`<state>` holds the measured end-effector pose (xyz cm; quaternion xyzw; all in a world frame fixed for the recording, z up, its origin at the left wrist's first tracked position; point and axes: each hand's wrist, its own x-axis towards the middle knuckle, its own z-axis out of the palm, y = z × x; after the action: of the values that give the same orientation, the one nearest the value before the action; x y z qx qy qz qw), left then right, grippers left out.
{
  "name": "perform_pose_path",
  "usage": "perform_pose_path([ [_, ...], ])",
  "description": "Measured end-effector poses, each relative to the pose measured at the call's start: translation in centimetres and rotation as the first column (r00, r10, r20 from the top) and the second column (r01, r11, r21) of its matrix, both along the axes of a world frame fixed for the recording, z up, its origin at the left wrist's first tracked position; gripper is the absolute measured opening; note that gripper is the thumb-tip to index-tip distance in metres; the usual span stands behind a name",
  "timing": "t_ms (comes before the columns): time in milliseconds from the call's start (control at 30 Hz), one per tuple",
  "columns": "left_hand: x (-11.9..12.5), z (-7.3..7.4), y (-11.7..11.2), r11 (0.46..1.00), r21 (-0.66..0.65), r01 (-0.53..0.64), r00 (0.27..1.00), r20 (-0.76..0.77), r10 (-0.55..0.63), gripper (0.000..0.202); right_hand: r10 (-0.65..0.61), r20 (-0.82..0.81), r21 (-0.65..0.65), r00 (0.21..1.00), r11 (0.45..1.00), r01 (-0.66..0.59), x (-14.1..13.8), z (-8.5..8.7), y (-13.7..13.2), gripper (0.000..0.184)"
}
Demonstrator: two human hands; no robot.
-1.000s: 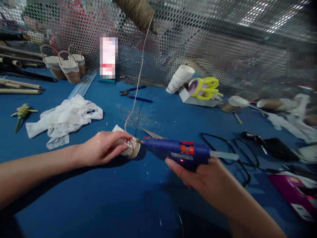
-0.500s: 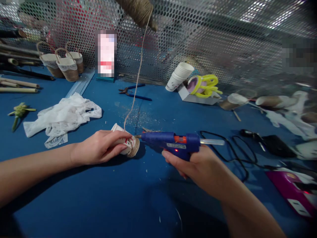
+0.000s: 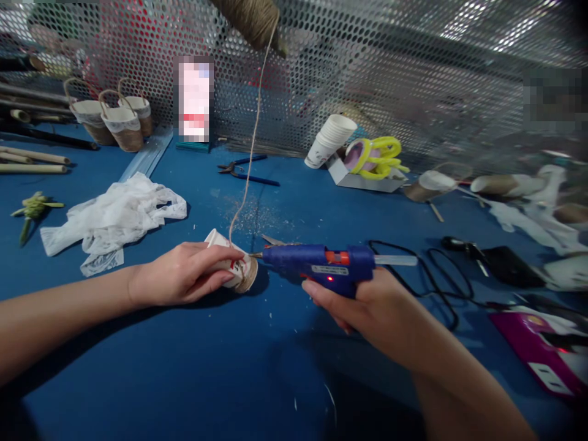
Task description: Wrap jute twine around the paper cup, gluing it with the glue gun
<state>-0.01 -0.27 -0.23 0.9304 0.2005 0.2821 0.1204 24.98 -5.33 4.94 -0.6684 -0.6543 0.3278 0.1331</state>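
My left hand is closed around a white paper cup lying tilted on its side above the blue table. Twine is wound around the cup's base end, and a strand runs up to a twine spool at the top. In my right hand is a blue hot glue gun, its small light glowing red and a clear glue stick jutting from the back. Its nozzle points left, close to the twine-wrapped part of the cup; I cannot tell whether they touch.
White lace lies left of the cup. Pliers, partly hidden scissors and stacked paper cups are beyond. Small twine-covered baskets stand at the back left. A black cable and purple power strip lie right.
The glue gun has shifted very slightly to the right relative to the cup. Both hands keep their grips, and the camera view has moved a little.
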Motion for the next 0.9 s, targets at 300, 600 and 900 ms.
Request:
perform_pose_path([
  [300, -0.1, 0.0, 0.1, 1.0, 0.026, 0.014, 1.0, 0.006, -0.014, 0.022, -0.066, 0.003, -0.094, 0.998, 0.993, 0.066, -0.5, 0.5, 0.5, 0.043],
  [600, 0.1, -0.3, 0.1, 0.999, 0.03, -0.023, 0.999, 0.04, 0.022, 0.021, 0.042, 0.002, 0.013, 0.999, 0.999, -0.042, 0.1, 0.1, -0.5, 0.047],
  [900, 0.2, -0.1, 0.0, 0.999, 0.007, -0.047, 0.997, 0.062, 0.046, 0.021, 0.135, 0.115, 0.036, 0.984, 0.99, -0.14, 0.7, -0.4, -1.0, 0.051],
])
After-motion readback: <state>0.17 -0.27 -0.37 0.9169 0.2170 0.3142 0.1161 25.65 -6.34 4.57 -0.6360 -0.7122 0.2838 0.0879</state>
